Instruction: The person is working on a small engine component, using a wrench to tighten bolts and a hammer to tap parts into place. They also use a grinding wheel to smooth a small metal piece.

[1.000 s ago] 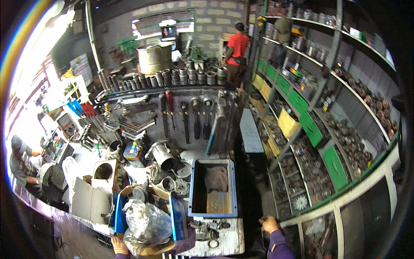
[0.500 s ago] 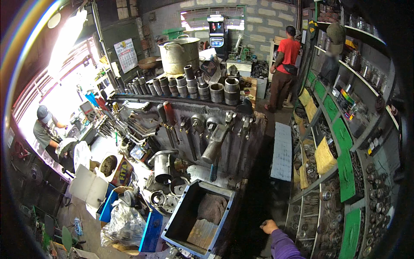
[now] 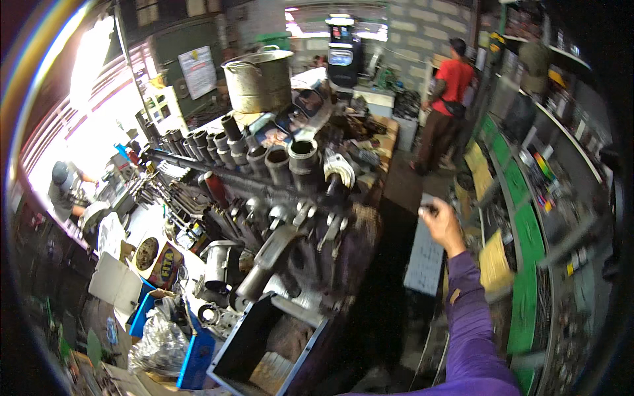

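My right hand (image 3: 444,228), in a purple sleeve, is stretched forward in the aisle to the right of the bench. Its thumb and fingers are pinched around a small dark object (image 3: 429,208), too small and blurred to name. Behind and below the hand shows a pale flat panel (image 3: 424,264). Left of the arm, an open metal box (image 3: 221,363) with a brown cloth and a board inside stands at the bench's near end. My left hand is out of the picture.
Metal cylinder sleeves (image 3: 305,165) line the bench top beside a large pot (image 3: 257,82). Wrenches hang along its side. Shelves with green drawer fronts (image 3: 526,264) run down the right. A person in a red shirt (image 3: 454,82) stands ahead; another person (image 3: 63,191) works at far left.
My right hand has risen and reached farther forward, and more of the purple sleeve shows. The view has shifted, so the bench and metal box sit farther left.
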Available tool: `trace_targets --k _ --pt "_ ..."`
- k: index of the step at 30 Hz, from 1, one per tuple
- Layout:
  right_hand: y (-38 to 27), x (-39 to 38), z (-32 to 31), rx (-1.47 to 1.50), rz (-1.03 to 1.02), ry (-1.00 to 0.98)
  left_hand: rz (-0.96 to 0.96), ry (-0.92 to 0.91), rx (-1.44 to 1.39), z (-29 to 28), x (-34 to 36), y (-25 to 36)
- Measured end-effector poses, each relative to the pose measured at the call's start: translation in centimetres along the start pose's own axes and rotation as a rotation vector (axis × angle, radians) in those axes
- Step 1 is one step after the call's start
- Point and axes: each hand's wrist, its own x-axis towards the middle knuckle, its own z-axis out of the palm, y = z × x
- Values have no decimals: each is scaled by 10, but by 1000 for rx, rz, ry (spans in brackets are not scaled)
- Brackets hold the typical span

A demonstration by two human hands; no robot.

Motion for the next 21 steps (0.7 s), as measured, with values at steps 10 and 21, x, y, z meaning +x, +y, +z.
trace_targets --k 10,21 --pt "-142 308 89 -94 -908 -95 -344 15 -368 -89 111 212" --pt "-301 458 203 -328 -911 -415 -491 81 -361 -132 114 256"
